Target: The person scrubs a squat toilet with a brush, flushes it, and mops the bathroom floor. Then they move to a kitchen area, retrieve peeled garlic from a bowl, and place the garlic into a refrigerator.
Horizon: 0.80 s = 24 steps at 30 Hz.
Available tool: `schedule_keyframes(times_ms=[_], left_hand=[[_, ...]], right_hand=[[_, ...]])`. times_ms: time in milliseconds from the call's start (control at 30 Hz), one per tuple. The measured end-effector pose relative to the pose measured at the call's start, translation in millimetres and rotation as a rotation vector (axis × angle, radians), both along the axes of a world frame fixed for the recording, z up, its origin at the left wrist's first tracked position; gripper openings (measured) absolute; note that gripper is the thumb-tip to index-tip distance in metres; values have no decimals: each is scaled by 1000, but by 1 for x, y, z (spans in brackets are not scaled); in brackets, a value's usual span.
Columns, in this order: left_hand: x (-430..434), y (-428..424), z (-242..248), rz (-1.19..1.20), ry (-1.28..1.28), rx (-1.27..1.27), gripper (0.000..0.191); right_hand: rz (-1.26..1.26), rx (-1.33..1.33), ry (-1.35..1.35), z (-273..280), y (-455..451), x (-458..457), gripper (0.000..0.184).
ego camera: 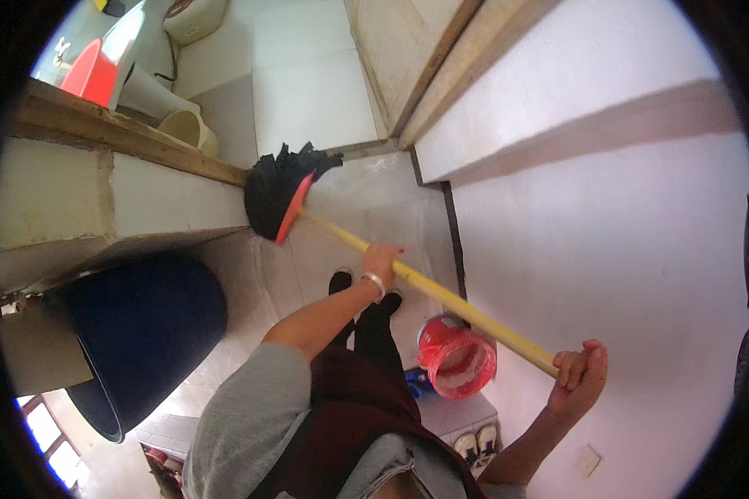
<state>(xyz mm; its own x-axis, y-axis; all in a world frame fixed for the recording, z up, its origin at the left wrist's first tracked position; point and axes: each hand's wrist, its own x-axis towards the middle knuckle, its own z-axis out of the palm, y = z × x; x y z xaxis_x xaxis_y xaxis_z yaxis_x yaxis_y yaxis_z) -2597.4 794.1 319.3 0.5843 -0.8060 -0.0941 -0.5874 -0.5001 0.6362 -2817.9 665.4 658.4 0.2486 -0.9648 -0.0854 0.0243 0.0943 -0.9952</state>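
A mop with a yellow handle (449,299), a red head clamp (294,209) and black cloth strips (274,190) slants across the view. My left hand (382,265), a bracelet at its wrist, is closed around the middle of the handle. Near the upper end of the handle is my right hand (577,374), its fingers curled on it. The black strips lie at the doorway's left corner, by the end of the tiled low wall (175,190). My feet in dark footwear stand on the floor below the handle.
A large dark blue barrel (156,330) is at the left. A red bucket (462,368) and a pair of shoes (476,444) sit at lower right, beside the white wall (599,249). Beyond the wooden door frame are a cream bucket (190,131) and a red basin (90,75).
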Motion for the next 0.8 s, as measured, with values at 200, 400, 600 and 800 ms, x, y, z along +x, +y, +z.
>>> schedule_keyframes(times_ms=[200,400,600,800], left_hand=[[-82,-63,21,-159,110,-141,33],[-222,-106,48,-405,246,-130,38],[-318,-98,54,-755,604,6,38],[-310,-27,78,-787,676,-46,26]], right_hand=[[-168,-181,150,47,15,-84,21],[-263,-404,279,101,24,-183,24],[-402,-696,434,126,34,-234,24],[-542,-806,667,130,40,-255,27]])
